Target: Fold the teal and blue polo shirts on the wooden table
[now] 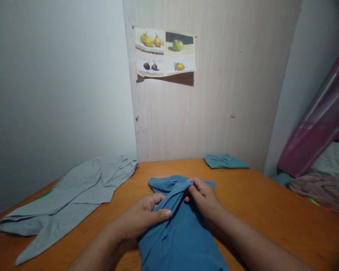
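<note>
A blue cloth garment lies on the orange-brown table in front of me, bunched into slanting folds where I grip it. My left hand is closed on its left side, the thumb lying over the fabric. At the upper right of the same garment, my right hand pinches a raised fold between thumb and fingers. Which kind of garment it is, I cannot tell. Its near end runs out of the bottom of the view.
A grey garment lies spread along the table's left side. At the back right rests a folded teal garment. Fruit pictures hang on the wall behind. Beyond the right edge are a pink curtain and heaped cloth.
</note>
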{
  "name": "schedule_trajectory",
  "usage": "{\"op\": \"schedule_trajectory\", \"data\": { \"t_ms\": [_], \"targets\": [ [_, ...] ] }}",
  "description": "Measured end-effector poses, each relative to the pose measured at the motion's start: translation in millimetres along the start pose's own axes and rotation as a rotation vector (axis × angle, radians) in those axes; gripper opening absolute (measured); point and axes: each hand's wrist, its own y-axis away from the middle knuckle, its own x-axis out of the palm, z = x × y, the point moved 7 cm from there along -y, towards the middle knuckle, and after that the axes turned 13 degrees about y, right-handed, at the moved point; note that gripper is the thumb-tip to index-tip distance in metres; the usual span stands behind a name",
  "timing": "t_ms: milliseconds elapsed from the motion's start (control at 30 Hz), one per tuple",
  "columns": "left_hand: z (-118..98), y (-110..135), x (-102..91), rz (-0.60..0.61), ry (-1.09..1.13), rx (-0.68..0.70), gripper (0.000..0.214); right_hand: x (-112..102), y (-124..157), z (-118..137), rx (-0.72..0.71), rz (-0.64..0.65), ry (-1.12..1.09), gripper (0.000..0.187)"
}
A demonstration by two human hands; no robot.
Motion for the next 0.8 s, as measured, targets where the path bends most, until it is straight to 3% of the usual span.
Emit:
{"op": "schedule_trajectory", "data": {
  "t_ms": [133,233,433,533,633,733,800],
  "targets": [
    [2,7,-3.6,0.036,-0.056,-0.078,0.038,-29,-11,-23,0.184,-0.244,-0.182,0.028],
    [5,12,-2.4,0.092,-0.099,-0.125,0.037,-44,-13,-32,0.266,-0.346,-0.282,0.026],
    [2,15,-0.8,0.110,-0.204,-0.113,0.035,-77,-13,-50,0.374,-0.570,-0.297,0.021],
    [-1,15,-14.5,0.037,-0.323,-0.081,0.026,-97,-14,-66,0.379,-0.681,-0.324,0.019],
    [-4,14,-35.2,-0.115,-0.369,-0.002,0.011,-118,-11,-91,0.415,-0.793,-0.285,0.018],
    [-9,11,-54.3,-0.281,-0.290,0.136,0.008,-130,-9,-114,0.460,-0.816,-0.246,0.015],
    [-11,8,-62.0,-0.329,-0.210,0.200,0.008,-133,-10,-122,0.430,-0.796,-0.231,0.015]
  ]
}}
